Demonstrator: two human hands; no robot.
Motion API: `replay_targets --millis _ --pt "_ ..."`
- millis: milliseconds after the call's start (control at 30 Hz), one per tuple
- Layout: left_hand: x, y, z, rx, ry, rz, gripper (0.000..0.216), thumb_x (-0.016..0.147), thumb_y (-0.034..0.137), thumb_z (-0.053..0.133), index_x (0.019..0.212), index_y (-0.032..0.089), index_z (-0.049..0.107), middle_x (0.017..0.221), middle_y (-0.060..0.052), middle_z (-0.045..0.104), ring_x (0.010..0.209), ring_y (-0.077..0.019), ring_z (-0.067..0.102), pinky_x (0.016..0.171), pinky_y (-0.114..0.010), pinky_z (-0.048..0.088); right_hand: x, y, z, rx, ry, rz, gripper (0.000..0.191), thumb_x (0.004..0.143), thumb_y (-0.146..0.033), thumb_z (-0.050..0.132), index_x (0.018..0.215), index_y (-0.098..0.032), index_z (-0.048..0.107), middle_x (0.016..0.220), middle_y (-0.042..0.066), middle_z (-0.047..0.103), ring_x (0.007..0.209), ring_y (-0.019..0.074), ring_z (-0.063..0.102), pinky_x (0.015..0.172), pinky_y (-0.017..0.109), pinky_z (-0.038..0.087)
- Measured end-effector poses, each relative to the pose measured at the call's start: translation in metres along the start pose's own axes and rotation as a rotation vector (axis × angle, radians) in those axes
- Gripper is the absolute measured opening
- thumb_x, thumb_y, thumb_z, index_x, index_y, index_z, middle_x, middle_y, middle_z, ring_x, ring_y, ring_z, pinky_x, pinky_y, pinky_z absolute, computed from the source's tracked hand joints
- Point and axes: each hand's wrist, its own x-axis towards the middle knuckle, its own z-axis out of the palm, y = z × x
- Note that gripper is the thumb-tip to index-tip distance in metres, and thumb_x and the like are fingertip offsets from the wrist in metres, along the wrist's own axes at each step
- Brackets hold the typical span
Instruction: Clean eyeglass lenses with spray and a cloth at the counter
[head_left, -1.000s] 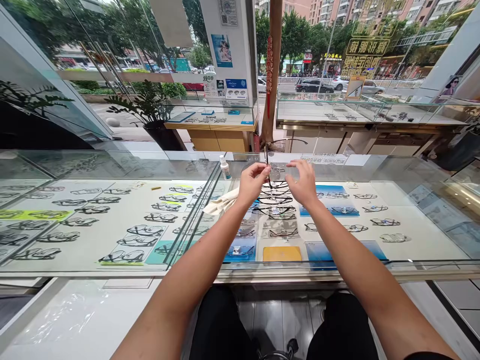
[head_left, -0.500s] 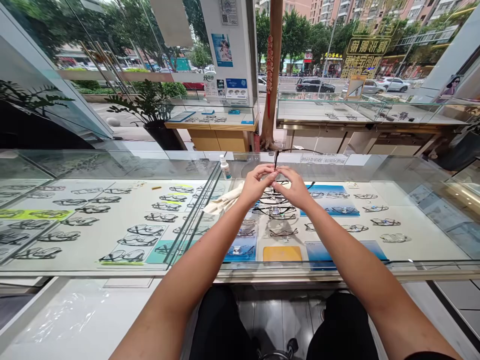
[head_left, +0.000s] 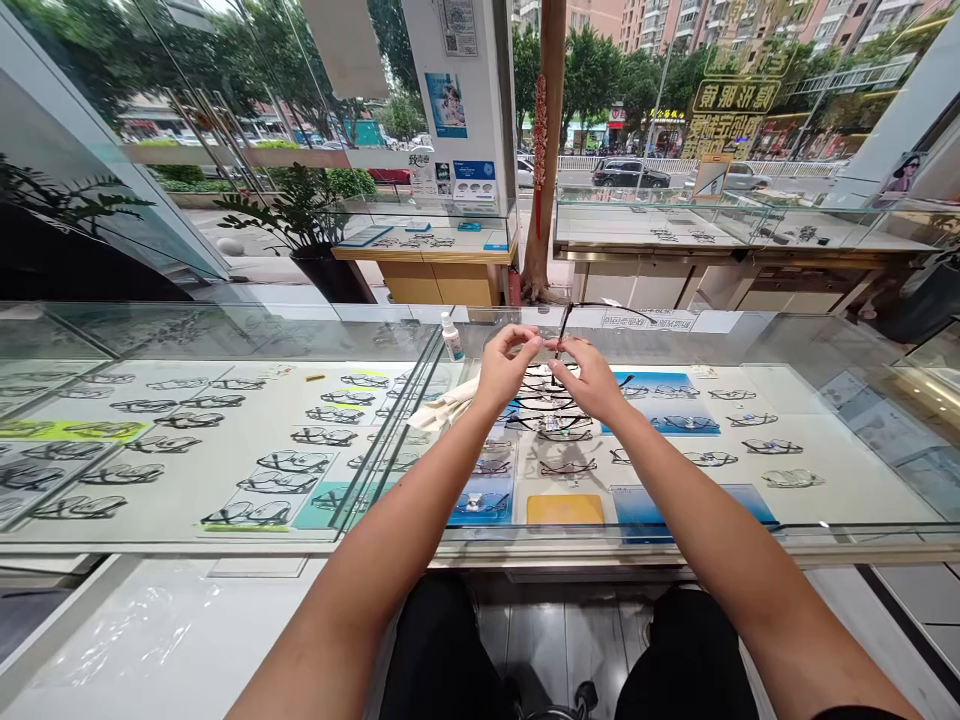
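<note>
Above the glass counter, my right hand [head_left: 589,380] pinches a dark-framed pair of glasses [head_left: 565,322]. One thin temple of the glasses stretches out to the right, and the lenses are mostly hidden by my fingers. Just to the left, my left hand [head_left: 502,370] is closed, thumb against fingertips; whatever is between them is too small to make out. Beside my left wrist lies a crumpled cream cloth [head_left: 441,410] on the counter glass. A small white spray bottle [head_left: 452,338] stands upright behind the cloth.
Under the counter glass [head_left: 705,505] lie rows of glasses, blue cards and a yellow card [head_left: 565,509]. A potted plant [head_left: 330,270], a wooden post [head_left: 545,150] and further display cases [head_left: 645,246] stand by the windows. My legs are below the counter edge.
My hands have drawn slightly apart at the fingertips. The glasses have shifted a little to the right with my right hand. The bottle and cloth stay put.
</note>
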Motion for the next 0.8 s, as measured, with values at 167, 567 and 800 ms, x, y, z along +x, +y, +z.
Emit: replay_targets --millis 167,567,800 --pt "0.013 0.003 -0.027 0.204 0.357 0.161 0.025 0.097 0.044 0.075 0.087 0.023 0.066 0.091 -0.003 0.069 0.09 -0.0202 0.064 0.087 -0.032 0.05 0.0 -0.001 -0.005 -0.044 0.022 0.015 0.033 0.11 -0.039 0.052 0.127 -0.023 0.075 0.131 0.013 0.08 0.13 0.0331 0.068 0.118 0.053 0.051" --pt "0.042 -0.048 -0.097 0.36 0.645 -0.055 0.052 0.088 0.025 0.081 0.133 0.024 0.054 0.139 -0.016 0.067 0.133 -0.029 0.063 0.121 -0.044 0.044 0.0 -0.002 -0.009 -0.024 0.093 0.049 0.048 0.115 -0.053 0.041 0.11 -0.023 0.078 0.115 0.012 0.081 0.113 0.0321 0.068 0.106 0.051 0.052" --pt "0.041 -0.057 -0.104 0.521 0.476 -0.334 0.032 0.081 0.021 0.076 0.109 0.025 0.06 0.112 -0.01 0.075 0.115 -0.033 0.07 0.108 -0.046 0.051 0.001 -0.005 -0.009 0.032 0.085 0.076 0.055 0.115 -0.063 0.041 0.109 -0.023 0.078 0.113 0.013 0.08 0.114 0.0322 0.067 0.106 0.049 0.051"
